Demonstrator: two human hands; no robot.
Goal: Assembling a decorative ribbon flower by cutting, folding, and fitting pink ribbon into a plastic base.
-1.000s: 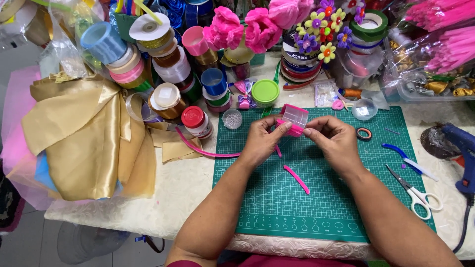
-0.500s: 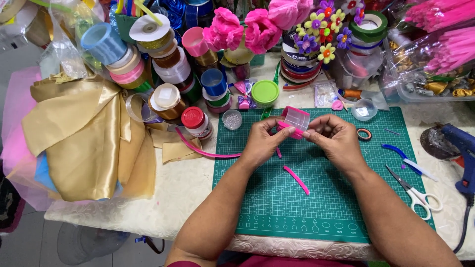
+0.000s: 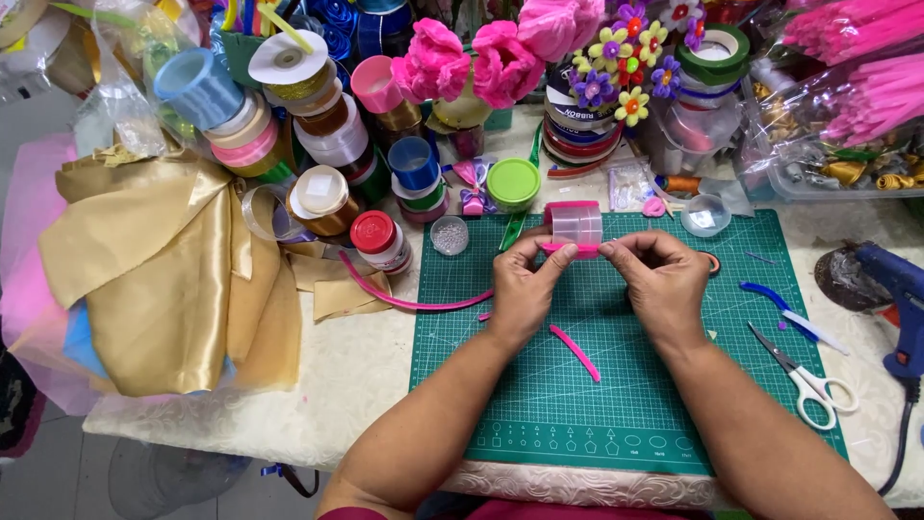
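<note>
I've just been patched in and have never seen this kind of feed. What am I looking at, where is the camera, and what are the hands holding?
There is no machine here: a person works with two bare hands, and the single camera sits on their head, looking down at a craft table. The left hand and right hand together pinch a small roll of clear tape on a pink core, held just above a green cutting mat. On the mat lie a short pink ribbon strip and white-handled scissors. A blue glue gun rests at the right edge. Gold fabric is heaped on the left, and many ribbon spools and pink fabric flowers crowd the back.
</note>
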